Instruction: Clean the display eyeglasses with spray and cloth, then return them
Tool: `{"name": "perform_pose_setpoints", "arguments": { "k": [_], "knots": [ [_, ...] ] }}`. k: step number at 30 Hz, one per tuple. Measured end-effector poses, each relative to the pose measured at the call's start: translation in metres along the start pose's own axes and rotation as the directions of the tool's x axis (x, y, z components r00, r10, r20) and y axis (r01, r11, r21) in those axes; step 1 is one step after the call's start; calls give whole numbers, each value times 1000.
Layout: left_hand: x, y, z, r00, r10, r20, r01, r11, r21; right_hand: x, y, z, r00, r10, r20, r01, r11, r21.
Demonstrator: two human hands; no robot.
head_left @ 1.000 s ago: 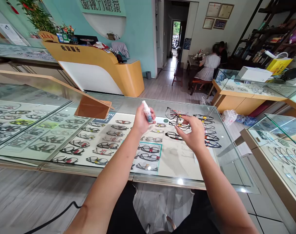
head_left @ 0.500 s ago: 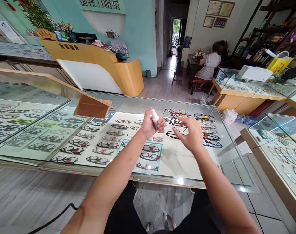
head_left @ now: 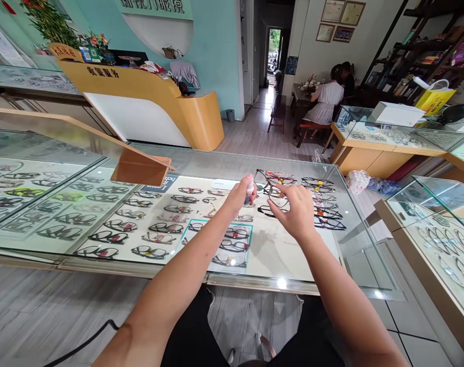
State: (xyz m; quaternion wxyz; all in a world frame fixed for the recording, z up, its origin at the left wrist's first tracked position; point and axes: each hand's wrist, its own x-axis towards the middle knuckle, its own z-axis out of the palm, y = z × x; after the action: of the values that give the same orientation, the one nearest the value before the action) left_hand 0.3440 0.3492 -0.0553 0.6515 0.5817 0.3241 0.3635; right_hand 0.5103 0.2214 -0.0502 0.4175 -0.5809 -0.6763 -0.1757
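My left hand [head_left: 242, 194] is wrapped round a small spray bottle [head_left: 249, 188], white at the top, with a finger at its head. Just to the right, my right hand [head_left: 296, 208] pinches a pair of glasses [head_left: 271, 191] by one side between thumb and fingers. The spray bottle is close to the glasses, its head toward the lenses. Both are held above a glass display counter [head_left: 283, 281]. Under its top lie several rows of eyeglass frames [head_left: 166, 228]; some behind the held pair overlap it in view, so its outline is partly hard to make out.
A tilted wooden-framed mirror or stand [head_left: 140, 165] rests on the counter at left. Beyond it stands a yellow-and-white reception desk [head_left: 201, 117]. Further display cases [head_left: 392, 209] line the right side. Two people [head_left: 329, 99] sit at a table in the back.
My left hand has moved right with the spray bottle, closer to the glasses, and turned so the bottle shows less. My right hand keeps its pinch on the glasses, nearly in place.
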Motion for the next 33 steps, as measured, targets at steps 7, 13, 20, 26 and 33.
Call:
{"name": "perform_pose_setpoints", "arguments": {
  "k": [7,13,20,26,33],
  "knots": [
    [0,-2,-1,1000,-30,4,30,1000,-6,-1,0,2,999,-42,-34,42,999,-27],
    [-8,1,5,998,15,54,-23,990,139,-2,5,7,998,20,-58,-25,997,-73],
    [-18,-11,22,981,91,173,-147,926,348,-3,9,13,995,66,-69,-76,986,-147],
    [-17,-16,24,978,87,192,-152,921,358,-5,6,17,998,24,-64,-34,987,-157],
    [-16,-5,17,980,145,134,-177,947,267,-5,8,16,997,48,-64,-57,987,-151]
  ]
}}
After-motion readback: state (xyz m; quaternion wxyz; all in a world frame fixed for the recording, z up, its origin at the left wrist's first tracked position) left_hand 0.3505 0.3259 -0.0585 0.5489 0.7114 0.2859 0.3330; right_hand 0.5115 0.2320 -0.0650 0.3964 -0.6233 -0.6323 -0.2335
